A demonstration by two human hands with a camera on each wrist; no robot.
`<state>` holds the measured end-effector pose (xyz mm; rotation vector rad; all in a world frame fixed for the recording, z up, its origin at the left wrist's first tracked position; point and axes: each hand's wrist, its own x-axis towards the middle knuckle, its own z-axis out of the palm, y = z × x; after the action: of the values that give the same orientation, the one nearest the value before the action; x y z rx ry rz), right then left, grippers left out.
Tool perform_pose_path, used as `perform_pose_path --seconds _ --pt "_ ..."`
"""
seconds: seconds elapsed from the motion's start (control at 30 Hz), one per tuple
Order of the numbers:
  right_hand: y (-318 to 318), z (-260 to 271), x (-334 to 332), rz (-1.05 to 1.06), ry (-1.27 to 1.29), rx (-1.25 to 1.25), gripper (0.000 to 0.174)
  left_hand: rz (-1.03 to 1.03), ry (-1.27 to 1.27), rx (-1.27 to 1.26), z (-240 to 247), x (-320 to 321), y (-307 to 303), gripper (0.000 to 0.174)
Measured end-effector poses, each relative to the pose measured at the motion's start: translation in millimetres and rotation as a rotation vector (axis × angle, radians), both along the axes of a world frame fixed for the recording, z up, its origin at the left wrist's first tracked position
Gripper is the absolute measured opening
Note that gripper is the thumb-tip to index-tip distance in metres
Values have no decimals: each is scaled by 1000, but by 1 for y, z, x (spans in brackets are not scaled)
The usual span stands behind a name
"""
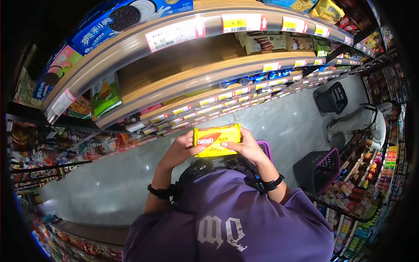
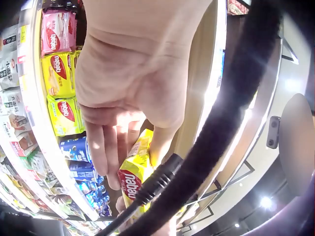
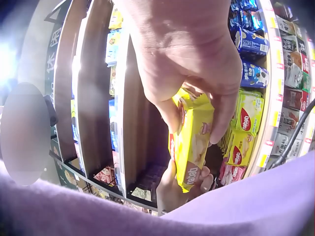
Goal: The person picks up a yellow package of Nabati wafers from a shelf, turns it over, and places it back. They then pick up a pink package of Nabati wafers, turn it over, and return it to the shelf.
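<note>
Both hands hold a yellow pack of Nabati wafers (image 1: 217, 133) in front of the chest, its printed front facing up. My left hand (image 1: 178, 149) grips the pack's left end, thumb along the lower edge. At the other end, my right hand (image 1: 249, 146) has its thumb across the front and its fingers behind. In the left wrist view the left hand (image 2: 135, 83) pinches the wafer pack (image 2: 137, 169) between thumb and fingers. The right wrist view shows the right hand (image 3: 189, 59) over the pack's crimped end (image 3: 197, 101), with the left fingers at the far end.
A snack shelf (image 1: 174, 70) with price tags curves across the front, holding blue Oreo boxes (image 1: 118, 22). More Nabati packs (image 3: 241, 147) stand in rows on a shelf. Shopping baskets (image 1: 316, 170) sit on the grey floor (image 1: 122, 183) to the right.
</note>
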<state>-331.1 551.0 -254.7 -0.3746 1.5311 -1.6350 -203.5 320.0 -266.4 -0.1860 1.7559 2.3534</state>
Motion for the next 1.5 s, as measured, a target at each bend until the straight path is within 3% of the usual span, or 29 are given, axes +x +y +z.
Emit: perform_pose_path --seconds 0.37,0.47,0.57,0.8,0.97,1.1,1.27,1.5 --pt "-4 5 6 16 4 30 43 -21 -41 15 6 9 -3 47" --pt "-5 8 6 23 3 36 43 -2 -31 19 5 11 -3 56" --pt "-8 8 8 23 -2 28 43 7 8 7 7 12 -2 46" --pt "-10 8 7 57 10 59 44 10 -69 -64 17 13 -8 48" --pt "-3 10 0 40 -35 9 44 66 30 33 12 2 1 49" --pt "1 9 -3 30 -165 -93 43 65 39 -64 27 -5 6 50" --pt "3 7 1 92 -91 -71 39 30 41 63 17 -6 6 48" --pt "3 6 3 80 1 -24 35 45 27 -21 28 -5 10 48"
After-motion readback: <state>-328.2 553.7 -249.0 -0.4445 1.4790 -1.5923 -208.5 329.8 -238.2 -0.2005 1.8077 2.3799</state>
